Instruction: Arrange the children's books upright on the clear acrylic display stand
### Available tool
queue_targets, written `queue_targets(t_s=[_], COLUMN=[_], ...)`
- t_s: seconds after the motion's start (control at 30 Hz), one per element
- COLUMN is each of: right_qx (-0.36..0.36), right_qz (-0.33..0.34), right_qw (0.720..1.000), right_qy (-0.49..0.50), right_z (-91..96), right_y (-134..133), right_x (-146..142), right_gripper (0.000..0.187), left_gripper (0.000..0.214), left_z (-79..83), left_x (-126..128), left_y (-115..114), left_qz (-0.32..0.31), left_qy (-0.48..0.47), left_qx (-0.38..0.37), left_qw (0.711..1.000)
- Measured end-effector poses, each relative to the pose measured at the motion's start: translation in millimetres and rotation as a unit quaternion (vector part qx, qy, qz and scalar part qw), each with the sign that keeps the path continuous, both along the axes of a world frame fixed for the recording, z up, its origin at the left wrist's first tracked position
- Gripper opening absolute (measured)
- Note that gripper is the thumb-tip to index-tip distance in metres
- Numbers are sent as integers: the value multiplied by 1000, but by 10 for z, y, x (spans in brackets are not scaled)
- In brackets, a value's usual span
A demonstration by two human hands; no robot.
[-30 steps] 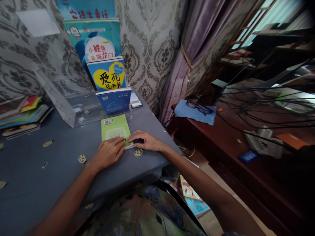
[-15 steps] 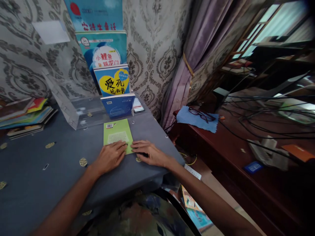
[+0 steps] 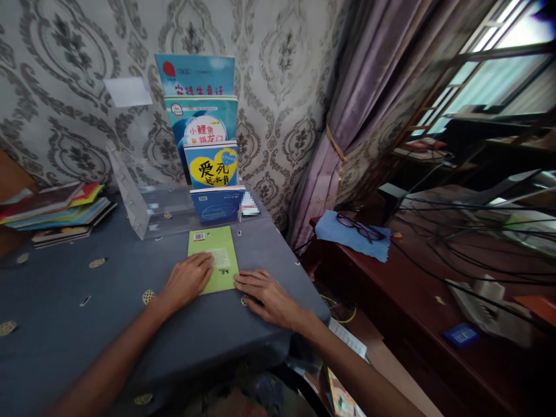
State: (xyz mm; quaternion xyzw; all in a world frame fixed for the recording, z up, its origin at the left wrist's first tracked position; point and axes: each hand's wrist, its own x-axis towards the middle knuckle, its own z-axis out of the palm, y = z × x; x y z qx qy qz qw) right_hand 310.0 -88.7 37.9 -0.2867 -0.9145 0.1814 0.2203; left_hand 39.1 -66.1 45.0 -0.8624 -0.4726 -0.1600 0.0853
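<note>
A thin green book [image 3: 220, 282] lies flat on the cloth-covered table, its barcode at the upper left. My left hand [image 3: 187, 279] rests over the book's left edge, fingers stretched out. At the lower right corner, the fingertips of my right hand [image 3: 264, 296] touch the book's edge, the fingers extended and the palm low over the table. Just beyond the book stands a clear tiered rack [image 3: 134, 214]. Its right side bears a dark blue book [image 3: 218, 207], a yellow-and-blue book [image 3: 211, 166], a teal book [image 3: 202, 123] and a taller blue book [image 3: 195, 75] behind.
A pile of books [image 3: 65, 208] sits at the table's left back. To the right, a lower dark red desk [image 3: 373, 289] holds glasses [image 3: 360, 226] on a blue cloth [image 3: 330, 234], plus tangled black cables [image 3: 456, 214]. A purple curtain [image 3: 321, 162] hangs between them.
My left hand has slid left, from the book's lower middle to its left edge, uncovering more of the cover. The view has tilted up, showing more wall. The right hand stays at the right edge.
</note>
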Motion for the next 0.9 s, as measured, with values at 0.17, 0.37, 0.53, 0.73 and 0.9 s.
queue_targets(t_s=[0.17,0.37,0.53,0.73,0.9], right_qx=[-4,-1,16,29,35], right_qz=[0,-4,3,5,11], right_qw=[1000,1000,998,997,998], right_qy=[2,12,58,73,47], right_z=[14,71,101,117,160], right_y=[8,9,79,160,230], right_x=[6,-13,-99,-212,-233], right_gripper=[38,34,23,17,16], left_gripper=[34,35,36,34,36], left_z=[-23,-93,-179,-191,-232], left_x=[-142,-195,-220,-247,-261], left_y=[316,534,546,566,580], left_qz=[120,174,164,149,151], left_qy=[8,-18,-38,-64,-72], left_qx=[-13,-17,4,4,11], left_qw=[993,984,986,987,986])
